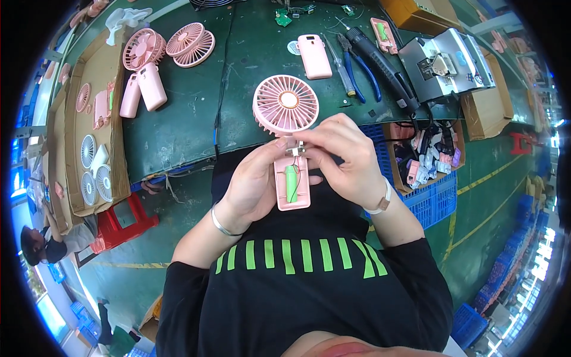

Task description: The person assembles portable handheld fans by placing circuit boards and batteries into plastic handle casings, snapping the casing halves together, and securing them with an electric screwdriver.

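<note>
A pink handheld fan (286, 102) is held in front of me, its round grille away from me and its opened handle (291, 202) toward me. Inside the handle lie a green battery cell (291, 183) and thin dark wires. My left hand (253, 181) wraps round the handle's left side, thumb near the neck. Fingertips of my right hand (344, 156) pinch at the neck, beside a small white and metallic part (295, 150); the fingers partly hide what they grip. Just beyond the fan, a pink handle cover (314, 56) rests on the green table (250, 71).
A screwdriver (340, 68), blue-handled pliers (360, 68) and a black power screwdriver (383, 70) lie at the right, beside a metal device (443, 62). Pink fans (144, 50) stand at the left by a cardboard tray (71, 178). Below right, a parts box (425, 152) sits on a blue crate (431, 199).
</note>
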Action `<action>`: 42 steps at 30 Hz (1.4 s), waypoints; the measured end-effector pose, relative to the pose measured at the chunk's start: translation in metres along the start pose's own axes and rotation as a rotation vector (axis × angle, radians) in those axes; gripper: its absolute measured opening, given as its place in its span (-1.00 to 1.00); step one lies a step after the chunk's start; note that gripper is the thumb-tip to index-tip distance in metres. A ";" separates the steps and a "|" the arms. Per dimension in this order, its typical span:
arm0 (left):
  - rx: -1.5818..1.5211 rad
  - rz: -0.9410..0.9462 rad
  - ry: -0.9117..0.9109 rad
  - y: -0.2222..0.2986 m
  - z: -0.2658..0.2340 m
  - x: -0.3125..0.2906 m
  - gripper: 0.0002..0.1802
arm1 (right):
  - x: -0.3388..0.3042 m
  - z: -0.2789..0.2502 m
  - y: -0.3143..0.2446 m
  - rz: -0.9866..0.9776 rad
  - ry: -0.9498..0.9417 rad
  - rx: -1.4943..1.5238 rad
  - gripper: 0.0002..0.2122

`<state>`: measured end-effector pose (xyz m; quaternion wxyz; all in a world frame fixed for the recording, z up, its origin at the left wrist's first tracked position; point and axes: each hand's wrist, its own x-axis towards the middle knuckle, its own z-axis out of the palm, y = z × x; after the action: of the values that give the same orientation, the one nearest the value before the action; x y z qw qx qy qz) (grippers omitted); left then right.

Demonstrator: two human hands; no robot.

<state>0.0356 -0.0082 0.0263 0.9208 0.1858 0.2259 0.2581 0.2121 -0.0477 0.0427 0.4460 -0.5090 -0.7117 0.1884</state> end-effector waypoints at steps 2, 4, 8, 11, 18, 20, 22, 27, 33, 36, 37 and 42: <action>-0.029 -0.019 0.013 0.000 0.001 -0.001 -0.61 | -0.001 -0.001 -0.004 0.178 -0.009 0.102 -0.75; -0.017 -0.032 0.033 -0.001 -0.001 -0.002 -0.59 | -0.001 -0.005 0.000 0.052 -0.040 0.043 -0.75; -0.002 -0.046 0.051 -0.002 0.002 -0.001 -0.59 | -0.004 -0.005 0.004 0.019 -0.041 -0.003 -0.76; -0.001 -0.049 0.044 -0.003 0.002 -0.001 -0.59 | -0.007 -0.004 0.003 0.014 -0.045 -0.018 -0.76; -0.057 -0.057 0.035 -0.007 -0.002 -0.003 -0.61 | -0.006 0.005 -0.012 -0.080 -0.048 -0.228 -0.81; -0.061 -0.057 0.064 -0.006 -0.001 -0.003 -0.61 | -0.006 0.007 -0.016 -0.140 -0.025 -0.331 -0.82; -0.128 -0.077 0.034 -0.006 -0.001 -0.003 -0.62 | -0.008 0.008 -0.017 -0.151 -0.034 -0.347 -0.82; -0.155 -0.084 0.039 -0.006 0.000 -0.005 -0.61 | -0.011 0.008 -0.019 -0.224 -0.032 -0.377 -0.80; -0.093 -0.001 0.030 -0.009 0.001 -0.002 -0.59 | -0.010 0.007 -0.004 -0.131 -0.007 -0.136 -0.73; 0.053 0.164 0.087 -0.013 0.003 -0.002 -0.57 | -0.004 0.011 0.000 -0.084 0.087 -0.076 -0.64; 0.098 0.207 0.073 -0.015 0.004 -0.002 -0.56 | -0.007 0.014 -0.003 -0.086 0.090 -0.075 -0.64; 0.251 0.308 0.041 -0.014 0.004 0.003 -0.62 | -0.016 0.029 0.001 0.161 0.213 0.264 -0.62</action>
<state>0.0451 -0.0184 0.0221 0.8352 0.3263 0.2438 0.3696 0.1902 -0.0560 0.0193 0.5652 -0.5183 -0.5866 0.2605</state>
